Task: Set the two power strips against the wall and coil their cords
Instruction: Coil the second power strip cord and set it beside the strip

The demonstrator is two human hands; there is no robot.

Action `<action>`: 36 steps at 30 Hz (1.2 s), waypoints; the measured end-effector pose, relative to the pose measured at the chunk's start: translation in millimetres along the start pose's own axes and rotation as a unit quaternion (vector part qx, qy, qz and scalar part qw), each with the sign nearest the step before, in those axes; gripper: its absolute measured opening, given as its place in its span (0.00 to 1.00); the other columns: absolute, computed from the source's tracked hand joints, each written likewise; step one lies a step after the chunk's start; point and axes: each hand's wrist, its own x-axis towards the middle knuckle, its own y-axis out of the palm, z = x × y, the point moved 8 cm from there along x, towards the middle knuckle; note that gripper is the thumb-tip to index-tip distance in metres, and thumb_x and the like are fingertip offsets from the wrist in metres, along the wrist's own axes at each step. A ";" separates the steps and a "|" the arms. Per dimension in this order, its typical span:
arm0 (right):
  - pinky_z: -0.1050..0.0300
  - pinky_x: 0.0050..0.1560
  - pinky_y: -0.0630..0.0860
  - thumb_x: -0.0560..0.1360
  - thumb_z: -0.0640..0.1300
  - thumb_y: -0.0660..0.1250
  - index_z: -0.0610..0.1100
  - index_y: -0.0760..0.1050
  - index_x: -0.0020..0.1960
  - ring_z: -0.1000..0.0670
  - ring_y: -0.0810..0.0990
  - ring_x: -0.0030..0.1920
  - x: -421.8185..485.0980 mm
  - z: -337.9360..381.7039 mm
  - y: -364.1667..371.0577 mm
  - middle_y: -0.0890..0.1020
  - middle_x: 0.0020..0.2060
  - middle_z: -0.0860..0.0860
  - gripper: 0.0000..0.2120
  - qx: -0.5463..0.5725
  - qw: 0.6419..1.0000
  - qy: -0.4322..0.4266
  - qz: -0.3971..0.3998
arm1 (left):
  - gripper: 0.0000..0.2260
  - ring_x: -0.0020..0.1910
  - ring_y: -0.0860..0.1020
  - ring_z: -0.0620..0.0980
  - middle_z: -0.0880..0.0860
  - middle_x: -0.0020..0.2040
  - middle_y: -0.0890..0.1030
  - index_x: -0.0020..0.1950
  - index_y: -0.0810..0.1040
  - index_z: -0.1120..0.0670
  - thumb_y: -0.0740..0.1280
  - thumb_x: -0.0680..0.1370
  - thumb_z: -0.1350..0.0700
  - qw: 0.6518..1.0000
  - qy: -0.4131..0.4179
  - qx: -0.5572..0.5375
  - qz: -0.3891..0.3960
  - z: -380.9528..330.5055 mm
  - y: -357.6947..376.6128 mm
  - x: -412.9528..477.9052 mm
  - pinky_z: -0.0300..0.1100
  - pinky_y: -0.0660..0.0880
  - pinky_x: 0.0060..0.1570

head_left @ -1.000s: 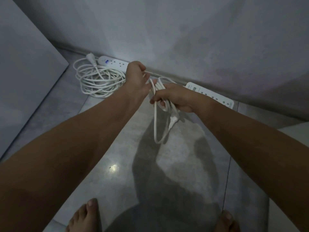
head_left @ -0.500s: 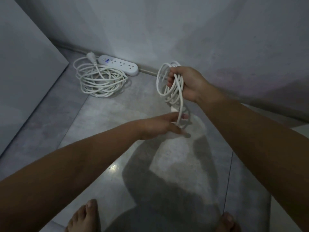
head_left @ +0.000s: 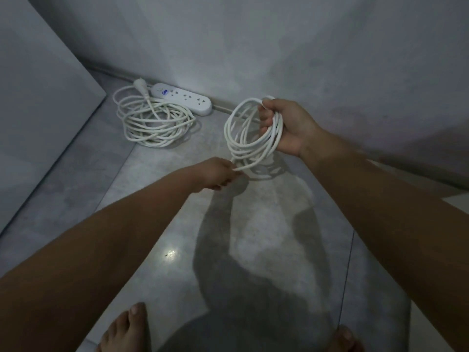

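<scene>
Left hand (head_left: 218, 174) now pinching the coil's (head_left: 251, 134) loose end, right hand (head_left: 286, 128) clamped on loops; power strip (head_left: 184, 97) at wall.

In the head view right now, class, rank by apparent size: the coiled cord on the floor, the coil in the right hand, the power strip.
1. Floor coil
2. Hand-held coil, though it is nearer the camera, so unsure
3. Power strip

A: Power strip (head_left: 183, 98): white plastic, smooth, slight sheen. Coiled cord (head_left: 154, 124) beside it, same white, rubbery-looking jacket.

B: Floor (head_left: 162, 224): grey mottled tile, polished, one glare spot. Wall (head_left: 279, 47): matt, painted, faintly blotchy.
</scene>
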 end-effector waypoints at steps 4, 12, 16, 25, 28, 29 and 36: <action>0.66 0.24 0.65 0.80 0.43 0.55 0.44 0.67 0.37 0.57 0.65 0.20 1.1 -6.3 3.2 0.68 0.20 0.54 0.14 0.026 1.000 0.018 0.006 | 0.11 0.38 0.84 0.49 0.54 0.45 0.81 0.49 0.76 0.56 0.56 0.73 0.57 0.929 -0.090 -0.337 0.123 -1.7 6.9 -10.9 0.42 0.79 0.38; 0.66 0.21 0.63 0.80 0.43 0.54 0.46 0.61 0.35 0.57 0.62 0.17 1.9 -2.2 -2.7 0.64 0.18 0.54 0.15 0.079 0.997 -0.001 -0.013 | 0.35 0.57 0.78 0.58 0.58 0.57 0.80 0.60 0.78 0.56 0.51 0.73 0.30 0.888 -0.068 -0.425 0.164 -20.8 18.5 -11.3 0.66 0.69 0.60; 0.65 0.21 0.63 0.80 0.43 0.55 0.45 0.62 0.36 0.57 0.62 0.17 1.0 -4.3 -2.1 0.64 0.17 0.54 0.14 0.075 0.997 -0.007 0.001 | 0.53 0.57 0.80 0.60 0.58 0.53 0.82 0.60 0.79 0.58 0.41 0.62 0.18 0.916 -0.123 -0.361 0.126 -16.8 27.1 -14.0 0.67 0.70 0.59; 0.65 0.20 0.64 0.69 0.41 0.62 0.44 0.64 0.37 0.57 0.63 0.17 -4.8 -2.5 -5.8 0.64 0.17 0.55 0.06 0.123 0.992 -0.028 0.015 | 0.44 0.42 0.82 0.55 0.57 0.42 0.80 0.55 0.77 0.59 0.49 0.67 0.22 0.885 -0.057 -0.436 0.151 -23.3 33.5 -15.2 0.55 0.79 0.50; 0.66 0.19 0.63 0.77 0.41 0.57 0.45 0.62 0.34 0.58 0.61 0.16 -0.8 -6.7 -13.0 0.63 0.16 0.55 0.13 0.112 0.992 -0.039 -0.035 | 0.19 0.40 0.82 0.52 0.56 0.41 0.81 0.50 0.78 0.58 0.62 0.77 0.42 0.863 -0.035 -0.497 0.081 -28.1 19.6 -13.3 0.51 0.81 0.45; 0.66 0.18 0.63 0.79 0.42 0.56 0.45 0.62 0.33 0.58 0.61 0.16 1.2 -9.0 -13.3 0.63 0.16 0.55 0.15 0.105 0.993 -0.039 -0.046 | 0.13 0.38 0.82 0.52 0.56 0.39 0.81 0.45 0.77 0.58 0.63 0.77 0.49 0.853 -0.040 -0.518 0.056 -29.2 16.0 -12.0 0.49 0.81 0.43; 0.67 0.18 0.63 0.80 0.42 0.59 0.45 0.64 0.31 0.58 0.62 0.16 6.4 -21.6 -8.4 0.65 0.17 0.55 0.18 0.103 0.989 -0.021 -0.103 | 0.08 0.33 0.74 0.50 0.53 0.35 0.72 0.35 0.70 0.57 0.60 0.75 0.61 0.789 -0.058 -0.608 -0.068 -23.4 -0.2 -1.9 0.39 0.72 0.36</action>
